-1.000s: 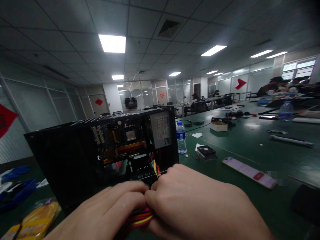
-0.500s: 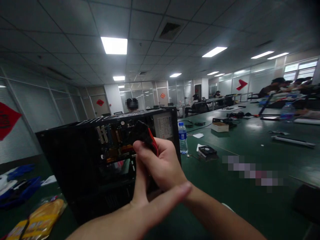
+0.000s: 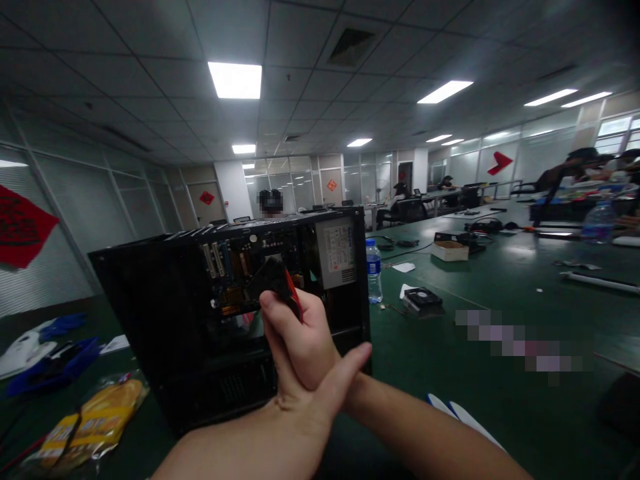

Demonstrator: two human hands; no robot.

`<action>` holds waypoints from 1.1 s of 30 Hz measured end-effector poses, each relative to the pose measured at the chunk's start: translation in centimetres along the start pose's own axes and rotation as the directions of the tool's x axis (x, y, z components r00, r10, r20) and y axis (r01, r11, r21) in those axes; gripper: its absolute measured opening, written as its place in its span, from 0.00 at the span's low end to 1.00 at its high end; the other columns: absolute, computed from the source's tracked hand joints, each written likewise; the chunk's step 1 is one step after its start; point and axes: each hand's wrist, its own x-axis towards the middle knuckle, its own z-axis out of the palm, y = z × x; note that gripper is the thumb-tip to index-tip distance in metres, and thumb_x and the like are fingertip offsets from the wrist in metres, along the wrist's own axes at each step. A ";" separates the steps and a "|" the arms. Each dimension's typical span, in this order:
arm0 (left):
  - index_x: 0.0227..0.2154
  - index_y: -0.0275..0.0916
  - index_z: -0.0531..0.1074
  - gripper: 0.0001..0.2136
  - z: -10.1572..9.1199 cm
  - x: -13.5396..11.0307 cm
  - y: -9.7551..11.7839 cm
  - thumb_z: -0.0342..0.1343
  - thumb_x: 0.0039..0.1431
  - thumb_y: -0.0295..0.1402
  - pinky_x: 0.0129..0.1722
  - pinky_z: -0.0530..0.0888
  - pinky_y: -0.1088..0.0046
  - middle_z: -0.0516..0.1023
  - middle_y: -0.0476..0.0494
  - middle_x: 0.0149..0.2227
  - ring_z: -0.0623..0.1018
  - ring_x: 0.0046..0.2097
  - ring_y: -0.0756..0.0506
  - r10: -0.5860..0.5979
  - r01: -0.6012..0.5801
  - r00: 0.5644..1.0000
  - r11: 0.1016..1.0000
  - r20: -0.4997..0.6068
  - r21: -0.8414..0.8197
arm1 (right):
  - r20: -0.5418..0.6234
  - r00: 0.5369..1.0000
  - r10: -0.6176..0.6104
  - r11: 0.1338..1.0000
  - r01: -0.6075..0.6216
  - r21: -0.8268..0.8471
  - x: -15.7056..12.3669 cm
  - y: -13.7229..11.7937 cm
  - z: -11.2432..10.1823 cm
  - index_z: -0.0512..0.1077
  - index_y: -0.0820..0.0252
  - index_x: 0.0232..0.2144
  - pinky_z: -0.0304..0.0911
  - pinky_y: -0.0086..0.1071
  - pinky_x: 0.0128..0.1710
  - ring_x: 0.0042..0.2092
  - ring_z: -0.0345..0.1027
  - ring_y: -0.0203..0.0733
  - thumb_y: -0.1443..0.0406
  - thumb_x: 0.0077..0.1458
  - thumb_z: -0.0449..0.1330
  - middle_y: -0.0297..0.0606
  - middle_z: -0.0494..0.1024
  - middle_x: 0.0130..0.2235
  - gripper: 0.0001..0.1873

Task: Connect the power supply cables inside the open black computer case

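In my right hand [image 3: 309,337] is a dark flat piece with a red and orange edge [image 3: 274,280], perhaps wires; its kind is unclear. The thumb and fingers close on it. My left hand [image 3: 305,407] lies under and against the right one, thumb stretched across the right wrist and one finger pointing up; its other fingers are hidden. Just behind stands a black computer case [image 3: 145,313] with its side open. Slots and a motherboard [image 3: 240,263] show inside, with a labelled power supply [image 3: 336,250] at upper right. The held piece overlaps the motherboard; contact cannot be judged.
Right of the case are a water bottle [image 3: 374,273], a hard drive [image 3: 423,300] and a small box [image 3: 450,251]. At left lie a yellow snack packet [image 3: 95,423] and a blue tray [image 3: 65,367]. White-and-blue strips [image 3: 465,420] lie near my right forearm. Several people sit farther back.
Both hands and the dark piece have shifted slightly left and down relative to the case, uncovering more of the power supply. The view has turned a little left. The right-hand grip stays.
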 end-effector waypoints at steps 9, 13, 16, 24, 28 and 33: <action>0.49 0.44 0.76 0.19 -4.5 1.1 -3.4 0.56 0.58 0.43 0.34 0.73 0.68 0.83 0.38 0.35 0.82 0.33 0.38 -0.193 0.166 0.981 0.902 0.028 0.398 | 0.603 0.665 0.441 0.881 -0.450 -0.147 -2.8 8.3 -2.6 0.66 0.60 0.23 0.59 0.28 0.23 0.24 0.64 0.35 0.41 0.52 0.59 0.32 0.68 0.21 0.28; 0.42 0.48 0.78 0.11 -5.7 2.1 -2.8 0.58 0.57 0.41 0.29 0.69 0.73 0.81 0.46 0.31 0.80 0.31 0.42 -0.088 0.043 0.983 0.963 0.161 0.264 | 0.441 0.782 0.440 0.891 -0.440 -0.108 -4.7 8.7 -3.1 0.66 0.61 0.21 0.59 0.27 0.24 0.25 0.62 0.34 0.40 0.51 0.58 0.32 0.67 0.22 0.29; 0.39 0.44 0.74 0.08 -1.6 1.3 -4.2 0.54 0.60 0.39 0.34 0.70 0.72 0.78 0.46 0.33 0.78 0.34 0.44 -0.068 0.094 0.984 0.984 -0.168 0.153 | 0.215 0.875 0.433 0.898 -0.440 -0.018 -5.6 8.9 -4.4 0.64 0.60 0.26 0.58 0.27 0.27 0.27 0.60 0.33 0.39 0.52 0.55 0.31 0.66 0.25 0.29; 0.28 0.40 0.64 0.11 12.3 -2.2 -10.0 0.54 0.60 0.41 0.34 0.70 0.72 0.68 0.48 0.30 0.70 0.33 0.47 -0.254 0.121 0.841 0.949 -0.477 -0.292 | 0.696 0.699 0.165 0.692 0.421 -0.586 -9.5 11.4 -9.1 0.61 0.57 0.29 0.63 0.36 0.37 0.33 0.61 0.41 0.54 0.63 0.52 0.39 0.69 0.30 0.15; 0.33 0.39 0.70 0.10 11.8 -1.3 -10.2 0.54 0.61 0.41 0.41 0.72 0.71 0.75 0.46 0.35 0.74 0.39 0.45 -0.410 0.204 0.826 0.856 -0.386 -0.475 | 0.602 0.778 0.183 0.574 0.413 -0.708 -9.2 11.3 -9.6 0.63 0.60 0.35 0.63 0.39 0.41 0.37 0.63 0.45 0.62 0.62 0.52 0.45 0.72 0.36 0.07; 0.41 0.37 0.75 0.13 11.4 -1.0 -10.2 0.56 0.59 0.41 0.47 0.73 0.69 0.80 0.43 0.41 0.77 0.44 0.43 -0.525 0.214 0.774 0.743 -0.353 -0.634 | 0.540 0.818 0.197 0.633 0.315 -0.707 -9.2 9.8 -8.9 0.66 0.62 0.40 0.62 0.39 0.44 0.40 0.65 0.45 0.65 0.56 0.57 0.45 0.73 0.39 0.08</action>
